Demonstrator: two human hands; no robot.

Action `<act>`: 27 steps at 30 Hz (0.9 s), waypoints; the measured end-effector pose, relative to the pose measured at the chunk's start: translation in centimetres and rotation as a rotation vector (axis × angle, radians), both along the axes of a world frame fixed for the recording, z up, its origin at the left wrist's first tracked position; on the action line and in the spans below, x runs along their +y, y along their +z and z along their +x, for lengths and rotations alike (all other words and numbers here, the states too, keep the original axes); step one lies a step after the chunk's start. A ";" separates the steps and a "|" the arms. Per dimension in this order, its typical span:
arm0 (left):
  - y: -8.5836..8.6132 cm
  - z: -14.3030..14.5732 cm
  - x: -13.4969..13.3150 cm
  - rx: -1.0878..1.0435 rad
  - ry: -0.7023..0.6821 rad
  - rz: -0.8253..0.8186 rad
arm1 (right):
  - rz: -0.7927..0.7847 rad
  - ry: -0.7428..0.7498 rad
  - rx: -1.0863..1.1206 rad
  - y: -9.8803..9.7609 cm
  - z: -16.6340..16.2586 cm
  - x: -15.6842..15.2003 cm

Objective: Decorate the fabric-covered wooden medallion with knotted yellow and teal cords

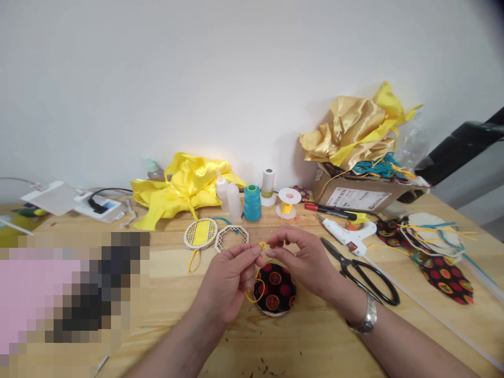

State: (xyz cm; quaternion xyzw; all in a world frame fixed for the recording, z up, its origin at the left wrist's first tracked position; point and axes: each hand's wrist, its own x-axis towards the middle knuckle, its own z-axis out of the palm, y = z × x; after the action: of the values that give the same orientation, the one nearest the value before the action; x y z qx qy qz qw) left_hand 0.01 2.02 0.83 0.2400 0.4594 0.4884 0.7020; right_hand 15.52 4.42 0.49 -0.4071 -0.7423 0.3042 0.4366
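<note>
Between my two hands runs a thin yellow cord (263, 245), with a small loop or knot at the fingertips. My left hand (239, 265) pinches it between thumb and forefinger, and a slack length hangs below in a curve. From the other side my right hand (301, 254) closes thumb and fingers on the cord near the knot. Just beneath lies a round disc covered in black fabric with red and orange medallions (274, 287). Behind my left hand are a pale octagonal lattice frame (232, 237) and a round lattice ornament with yellow cloth (201, 233).
Black-handled scissors (370, 278) and a white glue gun (350, 233) lie to the right. A teal thread cone (252, 203), a yellow cord spool (289, 203) and white bottles (234, 202) stand behind. A cardboard box (354, 194) holds fabric. Yellow satin (185, 186) lies back left.
</note>
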 end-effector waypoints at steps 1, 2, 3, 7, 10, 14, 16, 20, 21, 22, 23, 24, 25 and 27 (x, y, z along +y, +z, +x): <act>0.0 0.0 0.0 -0.008 -0.004 -0.004 | 0.024 0.000 -0.011 0.0 0.0 0.0; 0.0 0.0 0.0 -0.016 -0.007 -0.008 | 0.054 -0.002 -0.026 0.0 0.0 -0.1; 0.0 0.0 0.0 -0.023 -0.009 -0.010 | 0.093 -0.005 -0.043 -0.1 0.0 -0.1; 0.0 0.1 0.0 -0.046 -0.025 -0.012 | 0.259 -0.002 -0.123 -0.5 0.0 -0.2; -0.1 0.1 -0.1 -0.053 -0.029 -0.015 | 0.333 0.000 -0.166 -0.8 0.1 -0.2; -0.1 0.0 -0.2 -0.050 -0.020 -0.020 | 0.338 0.000 -0.185 -1.1 0.2 -0.2; -0.1 0.0 -0.2 -0.050 -0.017 -0.022 | 0.325 0.006 -0.187 -1.1 0.2 -0.2; -0.2 0.0 -0.1 -0.050 -0.013 -0.016 | 0.297 0.019 -0.198 -1.1 0.1 -0.1; -0.2 0.0 -0.1 -0.048 -0.011 -0.014 | 0.292 0.020 -0.199 -1.0 0.1 -0.1; -0.2 0.0 -0.1 -0.047 -0.011 -0.013 | 0.289 0.022 -0.198 -1.0 0.1 -0.1; -0.2 0.0 -0.1 -0.046 -0.010 -0.014 | 0.285 0.026 -0.196 -1.0 0.1 -0.1; -0.2 0.0 -0.1 -0.046 -0.008 -0.013 | 0.279 0.031 -0.194 -1.0 0.1 -0.1; -0.3 0.0 -0.1 -0.048 -0.009 -0.010 | 0.271 0.038 -0.191 -1.0 0.1 -0.1; -0.3 0.0 -0.2 -0.052 -0.012 -0.003 | 0.258 0.050 -0.183 -0.9 0.1 -0.1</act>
State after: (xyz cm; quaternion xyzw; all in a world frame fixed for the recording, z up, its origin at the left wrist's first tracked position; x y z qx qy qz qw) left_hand 0.04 1.85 0.56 0.2290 0.4403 0.4895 0.7170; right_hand 15.60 4.32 -0.40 -0.3551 -0.8219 0.1787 0.4081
